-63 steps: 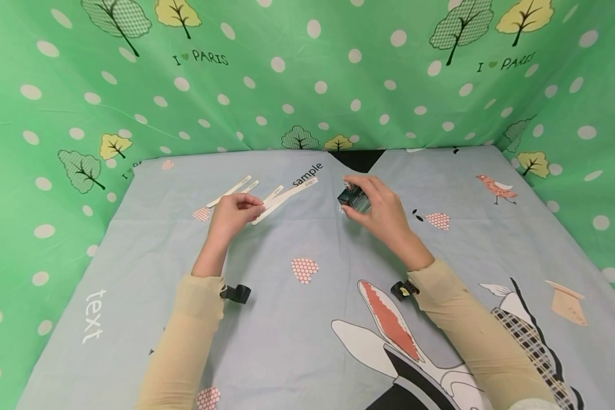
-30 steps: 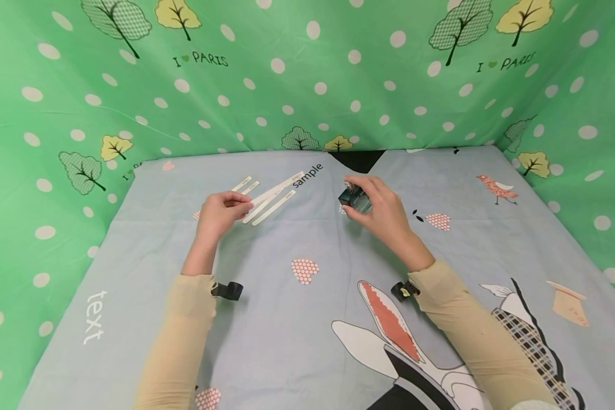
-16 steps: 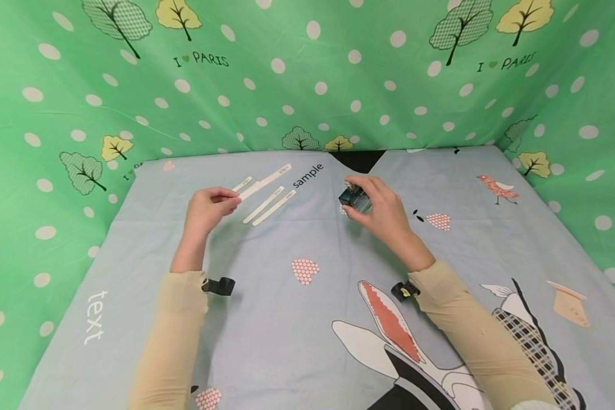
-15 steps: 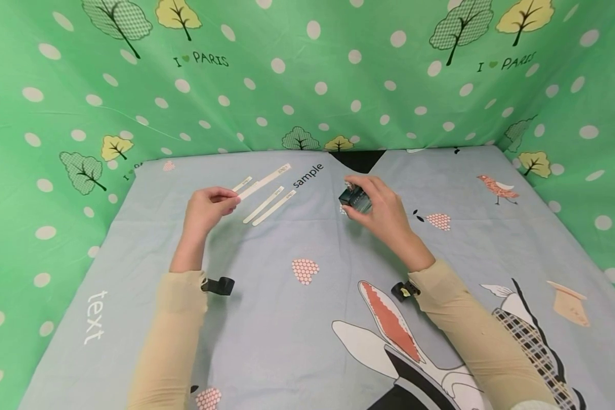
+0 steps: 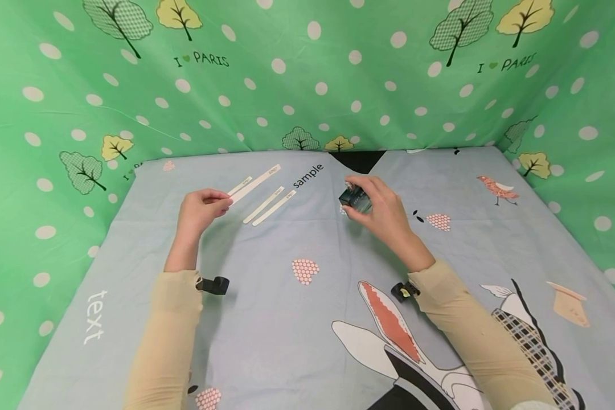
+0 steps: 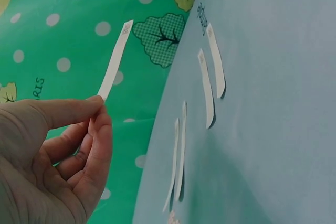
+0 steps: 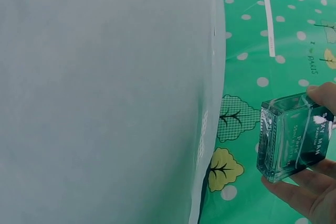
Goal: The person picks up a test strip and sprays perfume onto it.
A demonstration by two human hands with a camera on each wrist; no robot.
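Note:
My left hand [image 5: 200,210] pinches a white paper perfume test strip [image 5: 258,181] by its lower end between thumb and fingers. The strip [image 6: 115,61] points up and away, raised above the cloth, small print near its far tip. Several more test strips lie on the cloth; two of them [image 6: 208,85] rest side by side to the right of the hand, and another pair [image 6: 181,153] sits lower. My right hand [image 5: 386,215] grips a dark green glass perfume bottle [image 5: 356,198] across its sides. The bottle [image 7: 294,137] is tilted over, white lettering on its face.
A grey-blue printed cloth [image 5: 266,319] covers the table, with hearts, a rabbit and the word "sample" on it. A green dotted curtain [image 5: 307,85] hangs behind and at both sides. Each wrist carries a black camera [image 5: 217,285].
My left hand has moved left with its test strip, away from the right-hand pair of strips, which now shows uncovered. My right hand and the perfume bottle stay almost still.

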